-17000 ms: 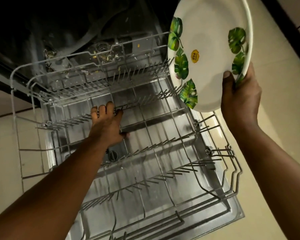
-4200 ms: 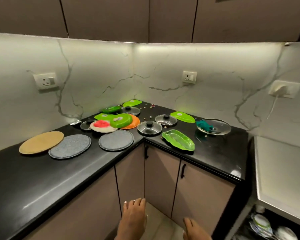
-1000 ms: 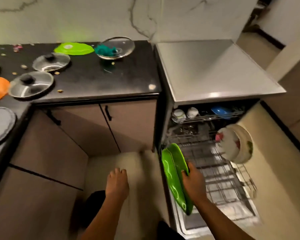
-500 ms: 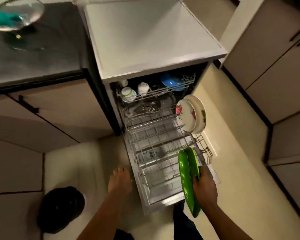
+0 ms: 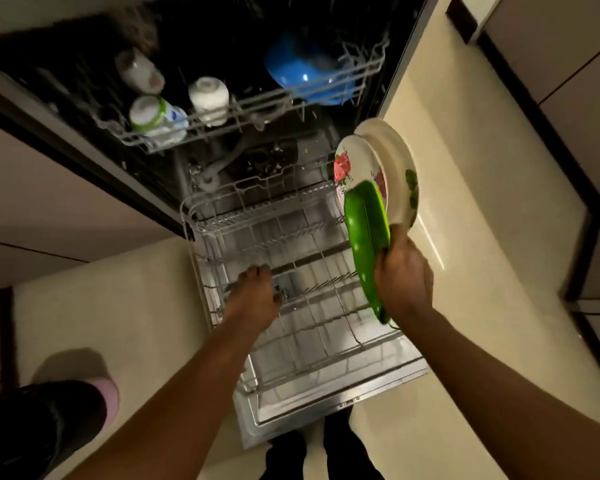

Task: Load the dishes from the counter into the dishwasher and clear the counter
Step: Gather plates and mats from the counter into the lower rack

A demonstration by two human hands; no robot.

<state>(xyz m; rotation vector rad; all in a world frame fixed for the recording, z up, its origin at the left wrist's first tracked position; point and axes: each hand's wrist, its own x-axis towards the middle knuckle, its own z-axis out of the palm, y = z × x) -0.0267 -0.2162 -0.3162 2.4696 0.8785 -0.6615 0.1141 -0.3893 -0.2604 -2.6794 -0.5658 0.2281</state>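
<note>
I judge loading well begun: two floral plates [image 5: 378,174] stand in the lower rack [image 5: 291,271], my right hand [image 5: 402,282] grips the green leaf tray [image 5: 364,244] above it, left hand [image 5: 253,296] reaches in, fingers hidden.

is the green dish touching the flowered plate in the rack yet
Cannot tell. In the head view the green dish, gripped by the right hand, overlaps the flowered plate, so neither contact nor gap shows.
</note>
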